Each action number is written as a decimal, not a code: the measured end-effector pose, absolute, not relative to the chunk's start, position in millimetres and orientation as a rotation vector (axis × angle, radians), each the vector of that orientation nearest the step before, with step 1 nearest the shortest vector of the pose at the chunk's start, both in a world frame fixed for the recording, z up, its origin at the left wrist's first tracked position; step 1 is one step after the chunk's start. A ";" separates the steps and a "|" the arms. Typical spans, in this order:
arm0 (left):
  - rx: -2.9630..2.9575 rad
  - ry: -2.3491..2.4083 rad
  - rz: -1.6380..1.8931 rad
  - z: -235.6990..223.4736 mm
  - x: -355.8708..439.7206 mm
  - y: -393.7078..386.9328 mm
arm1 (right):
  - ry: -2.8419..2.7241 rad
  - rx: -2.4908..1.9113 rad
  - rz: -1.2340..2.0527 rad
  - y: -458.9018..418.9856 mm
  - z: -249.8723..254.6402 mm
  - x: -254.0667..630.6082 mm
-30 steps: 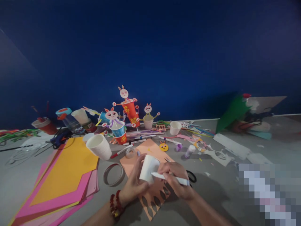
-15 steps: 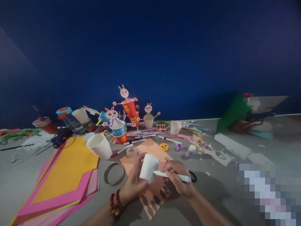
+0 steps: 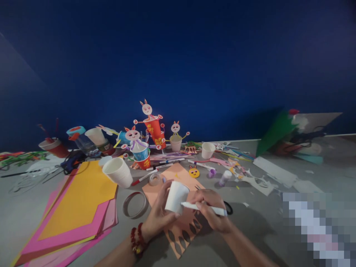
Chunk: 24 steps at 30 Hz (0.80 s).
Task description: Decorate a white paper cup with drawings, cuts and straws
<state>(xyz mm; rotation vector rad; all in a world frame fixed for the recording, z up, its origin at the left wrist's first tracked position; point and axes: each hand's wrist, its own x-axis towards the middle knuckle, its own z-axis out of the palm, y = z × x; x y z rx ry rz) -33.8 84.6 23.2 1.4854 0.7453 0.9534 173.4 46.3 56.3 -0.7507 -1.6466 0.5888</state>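
Note:
My left hand (image 3: 159, 217) is closed around a white paper cup (image 3: 177, 196), which is tilted, its bottom end toward me. A white marker (image 3: 205, 208) is gripped in my right hand (image 3: 213, 211), with its tip at the right side of the cup's wall. Whether the tip touches the paper is too fine to tell. Beneath both hands lies an orange paper sheet (image 3: 174, 172) with leaf-shaped holes cut along its near edge. Black-handled scissors (image 3: 228, 208) are partly hidden behind my right hand. Just beyond sits a small yellow bunny face (image 3: 194, 171).
Decorated bunny cups (image 3: 152, 128) stand at the back. At left are a white cup (image 3: 118, 172), a tape roll (image 3: 134, 205) and coloured paper sheets (image 3: 72, 200). A glue stick (image 3: 225, 178), another white cup (image 3: 208, 150) and paper scraps (image 3: 258, 183) lie to the right.
Almost nothing differs. Both hands keep their hold on the cup and the marker, and the marker's back end has shifted very slightly.

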 end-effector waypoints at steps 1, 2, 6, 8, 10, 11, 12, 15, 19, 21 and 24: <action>1.478 0.755 0.948 22.9 -34.1 84.6 | -1.635 -0.759 0.590 46.5 56.4 174.1; 1.475 0.753 0.951 22.2 -34.4 84.8 | -1.637 -0.760 0.594 46.5 56.7 174.5; 1.465 0.698 0.997 17.7 -35.1 85.8 | -1.655 -0.762 0.579 45.9 59.1 174.4; 1.455 0.698 0.991 16.1 -34.9 86.5 | -1.616 -0.808 0.567 45.8 59.8 173.7; 1.456 0.710 0.991 15.7 -34.5 87.2 | -1.604 -0.811 0.570 45.6 59.5 173.0; 1.457 0.714 0.998 15.9 -34.3 87.5 | -1.618 -0.793 0.573 45.5 59.0 172.7; 1.458 0.713 1.008 16.2 -34.1 87.7 | -1.636 -0.771 0.578 45.5 58.2 172.5; 1.458 0.703 1.020 18.0 -33.7 88.1 | -1.637 -0.756 0.590 46.2 55.6 172.8; 1.457 0.694 1.028 19.7 -32.9 88.5 | -1.613 -0.752 0.602 47.3 54.7 173.3; 1.454 0.675 1.043 19.6 -32.4 89.0 | -1.636 -0.725 0.611 47.0 56.1 173.0; 1.447 0.665 1.055 19.5 -31.8 89.4 | -1.623 -0.729 0.593 45.9 58.2 172.8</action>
